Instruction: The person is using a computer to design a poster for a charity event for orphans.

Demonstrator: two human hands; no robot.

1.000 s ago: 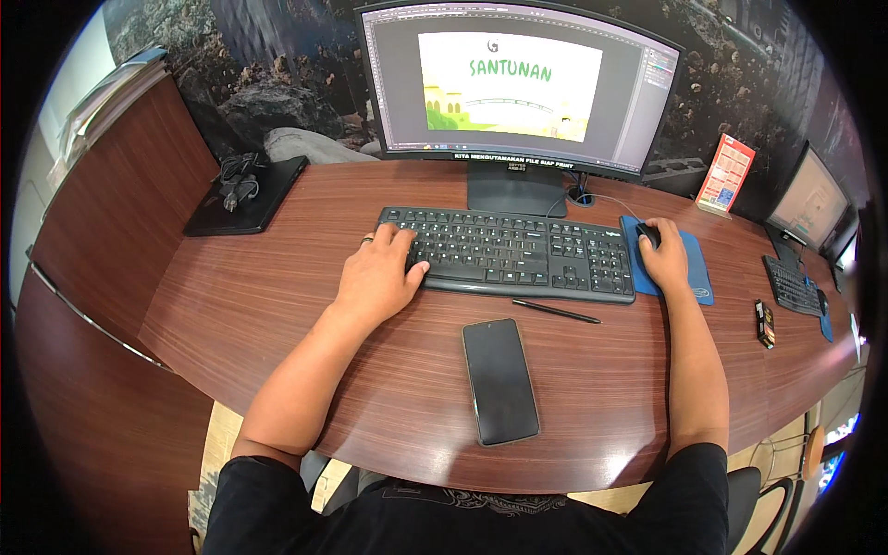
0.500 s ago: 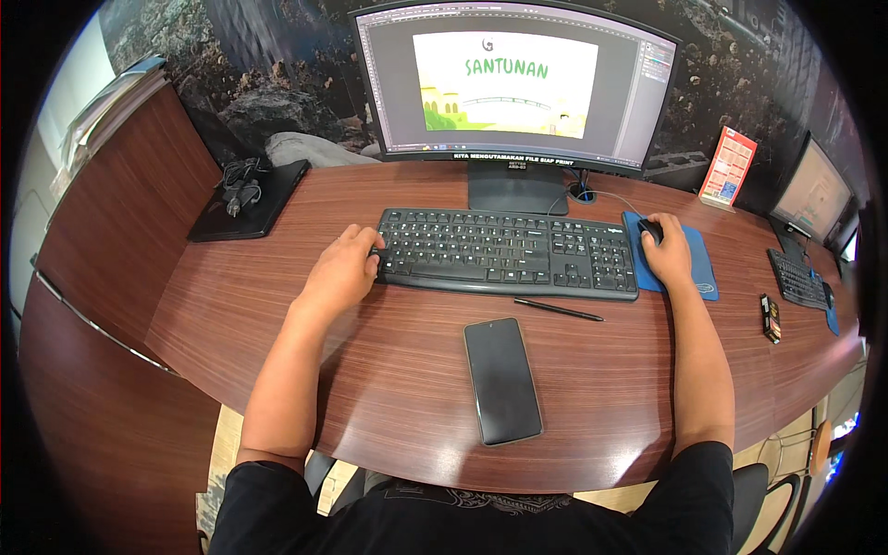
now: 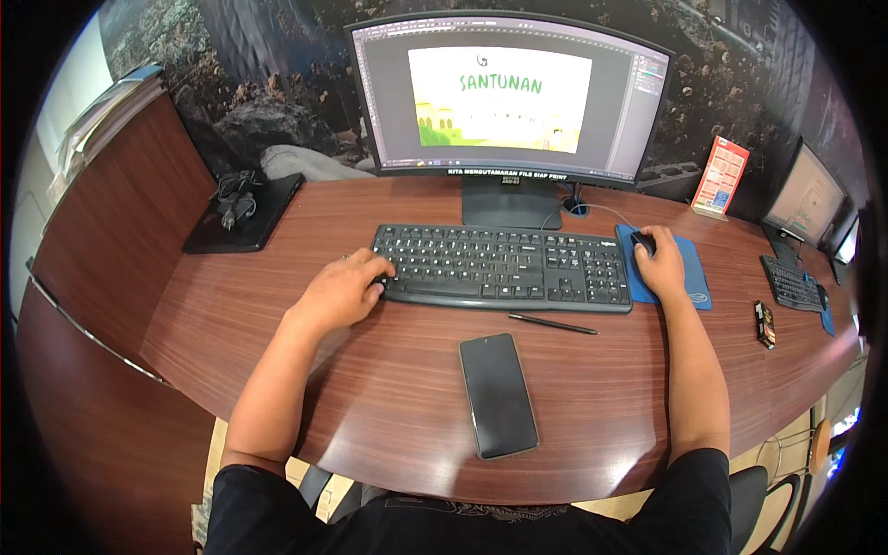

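Observation:
My left hand (image 3: pixel 339 292) rests at the left end of a black keyboard (image 3: pixel 499 268), fingers stretched over its lower left keys and nothing held. Under my right hand (image 3: pixel 662 265) sits a dark corded computer mouse (image 3: pixel 645 243), partly covered by the fingers wrapped round it. That mouse lies on a blue mouse pad (image 3: pixel 696 268) beside the keyboard's right end. Behind the keyboard, a curved monitor (image 3: pixel 615 102) displays a bright greeting-style design with green lettering in an editing window. Between my forearms a dark-screened smartphone (image 3: pixel 499 396) lies face up. A thin black stylus or pen (image 3: pixel 553 324) lies just below the keyboard.
A closed black laptop or flat device (image 3: pixel 264 222) with a bundled cable (image 3: pixel 237 199) lies at the back left, beside a wooden partition (image 3: pixel 120 176). To the right are a red-and-white stand card (image 3: pixel 721 176), a small black box (image 3: pixel 764 324), another keyboard (image 3: pixel 792 282) and a second monitor (image 3: pixel 810 190).
The view has shifted, so the desk sits slightly lower. My left fingers reach a bit further onto the keys. On the screen, the curved outline beneath the lettering has given way to small marks.

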